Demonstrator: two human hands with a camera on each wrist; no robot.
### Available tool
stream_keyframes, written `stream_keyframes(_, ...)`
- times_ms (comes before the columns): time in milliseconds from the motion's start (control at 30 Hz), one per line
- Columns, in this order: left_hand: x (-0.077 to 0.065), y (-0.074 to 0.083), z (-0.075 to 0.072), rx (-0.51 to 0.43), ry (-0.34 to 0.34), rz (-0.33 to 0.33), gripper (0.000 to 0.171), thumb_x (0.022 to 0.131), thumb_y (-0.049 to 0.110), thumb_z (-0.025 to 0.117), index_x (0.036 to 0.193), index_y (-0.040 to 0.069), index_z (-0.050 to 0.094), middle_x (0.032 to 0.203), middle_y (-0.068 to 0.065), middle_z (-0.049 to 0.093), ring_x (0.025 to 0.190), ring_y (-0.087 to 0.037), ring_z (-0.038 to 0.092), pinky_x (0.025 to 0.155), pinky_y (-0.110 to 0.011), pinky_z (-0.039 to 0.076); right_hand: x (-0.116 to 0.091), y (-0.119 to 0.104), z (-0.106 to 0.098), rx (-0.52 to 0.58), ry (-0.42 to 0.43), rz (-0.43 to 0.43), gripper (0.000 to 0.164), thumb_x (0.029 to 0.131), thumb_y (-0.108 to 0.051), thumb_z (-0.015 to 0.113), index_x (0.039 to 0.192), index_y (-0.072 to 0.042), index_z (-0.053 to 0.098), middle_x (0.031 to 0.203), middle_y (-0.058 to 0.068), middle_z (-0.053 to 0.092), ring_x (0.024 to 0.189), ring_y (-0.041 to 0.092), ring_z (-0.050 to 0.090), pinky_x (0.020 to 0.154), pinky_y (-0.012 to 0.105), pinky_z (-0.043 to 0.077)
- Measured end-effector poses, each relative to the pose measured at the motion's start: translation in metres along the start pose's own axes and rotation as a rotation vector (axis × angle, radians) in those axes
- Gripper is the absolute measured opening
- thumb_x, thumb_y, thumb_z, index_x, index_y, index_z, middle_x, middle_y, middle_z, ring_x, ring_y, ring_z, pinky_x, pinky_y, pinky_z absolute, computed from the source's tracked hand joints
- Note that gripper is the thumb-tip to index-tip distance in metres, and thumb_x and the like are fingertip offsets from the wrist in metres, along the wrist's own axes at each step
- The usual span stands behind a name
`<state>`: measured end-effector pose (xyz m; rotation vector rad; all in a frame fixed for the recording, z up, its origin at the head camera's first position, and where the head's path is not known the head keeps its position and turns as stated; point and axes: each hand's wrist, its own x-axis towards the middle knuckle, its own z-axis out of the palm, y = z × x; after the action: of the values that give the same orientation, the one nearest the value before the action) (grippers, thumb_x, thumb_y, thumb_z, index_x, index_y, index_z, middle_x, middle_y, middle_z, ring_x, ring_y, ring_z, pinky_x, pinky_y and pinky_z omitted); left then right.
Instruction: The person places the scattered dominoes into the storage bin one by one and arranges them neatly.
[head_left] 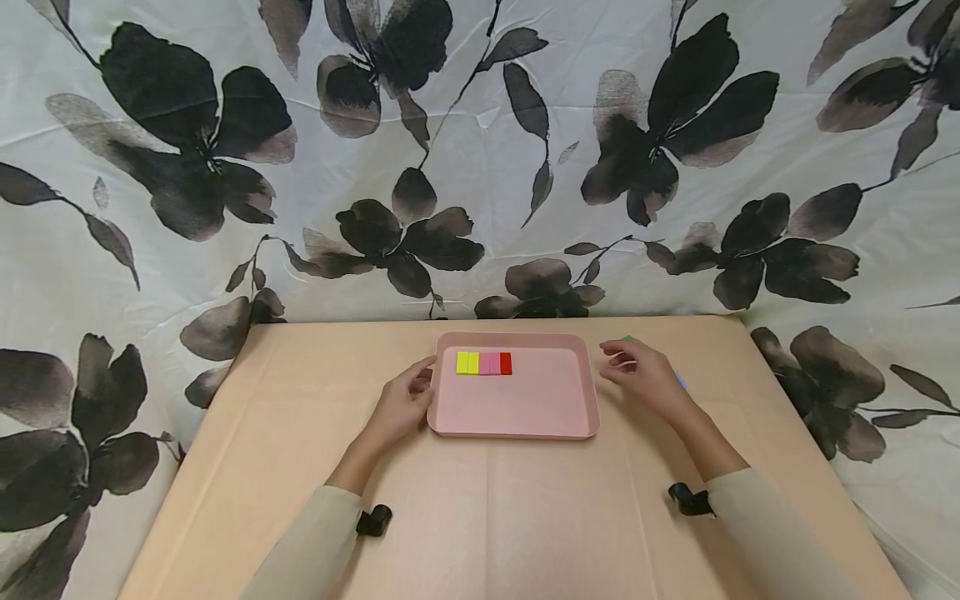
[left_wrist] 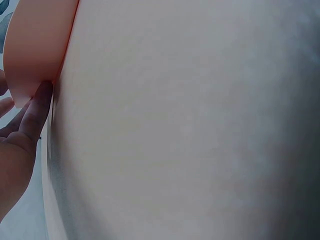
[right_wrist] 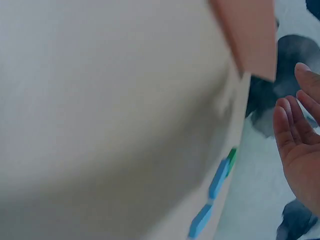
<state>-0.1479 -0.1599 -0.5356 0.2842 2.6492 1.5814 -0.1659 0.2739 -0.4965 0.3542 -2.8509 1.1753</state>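
A pink rectangular tray (head_left: 517, 417) lies on the table. Along its upper left part sits a row of small blocks: yellow (head_left: 467, 363), pink (head_left: 490, 363) and red (head_left: 506, 363). My left hand (head_left: 402, 404) holds the tray's left edge, with fingertips against its outer wall (left_wrist: 37, 40) in the left wrist view. To the right of the tray, my right hand (head_left: 641, 375) hovers with loosely bent fingers and nothing visible in them. Its fingers stand apart from the tray corner (right_wrist: 255, 45) in the right wrist view.
Blue blocks (right_wrist: 218, 179) and a green block (right_wrist: 231, 161) lie on the table beside my right hand, largely hidden by it in the head view. The tan table (head_left: 562, 517) ends at a floral curtain (head_left: 525, 167) behind it.
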Motion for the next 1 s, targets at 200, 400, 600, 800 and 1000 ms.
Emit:
stream_keyframes(200,0.001,0.000,0.000,-0.012,0.005,0.002,0.056,0.095,0.000,0.061,0.150,0.008,0.053,0.126,-0.017,0.068,0.108,-0.030,0.067,0.096,-0.045,0.055,-0.011,0.023,-0.015,-0.099,0.023,0.037,0.046,0.090,-0.012,0.079,0.131,0.002,0.065,0.128,0.024,0.065,0.111,0.042,0.066,0.097,0.056,0.054)
stream_keyframes(400,0.002,0.000,0.000,-0.004,0.005,0.005,0.055,0.095,0.001,0.062,0.150,0.008,0.053,0.125,-0.016,0.068,0.106,-0.029,0.068,0.092,-0.040,0.055,-0.012,0.041,-0.028,-0.193,-0.003,0.092,0.049,0.092,-0.012,0.077,0.135,0.005,0.061,0.128,0.029,0.062,0.114,0.050,0.063,0.097,0.061,0.051)
stream_keyframes(600,0.001,-0.001,0.000,-0.006,0.006,0.008,0.056,0.095,0.000,0.062,0.150,0.008,0.054,0.124,-0.016,0.069,0.106,-0.028,0.068,0.092,-0.039,0.056,-0.009,0.053,-0.033,-0.275,-0.050,0.116,0.047,0.092,-0.014,0.077,0.132,0.007,0.062,0.126,0.032,0.062,0.114,0.050,0.061,0.097,0.063,0.048)
stream_keyframes(800,0.000,-0.001,-0.001,-0.004,0.001,0.007,0.056,0.095,0.001,0.062,0.150,0.011,0.054,0.125,-0.016,0.068,0.106,-0.028,0.067,0.094,-0.041,0.055,-0.009,0.059,-0.033,-0.290,-0.076,0.142,0.047,0.093,-0.013,0.075,0.132,0.008,0.061,0.127,0.033,0.061,0.116,0.050,0.061,0.099,0.062,0.048)
stream_keyframes(1000,-0.002,-0.001,-0.002,-0.002,-0.001,0.013,0.056,0.095,0.001,0.061,0.150,0.010,0.054,0.125,-0.016,0.068,0.105,-0.027,0.067,0.093,-0.040,0.054,-0.010,0.059,-0.030,-0.283,-0.085,0.159,0.044,0.093,-0.012,0.075,0.130,0.008,0.062,0.125,0.032,0.061,0.113,0.048,0.063,0.097,0.060,0.051)
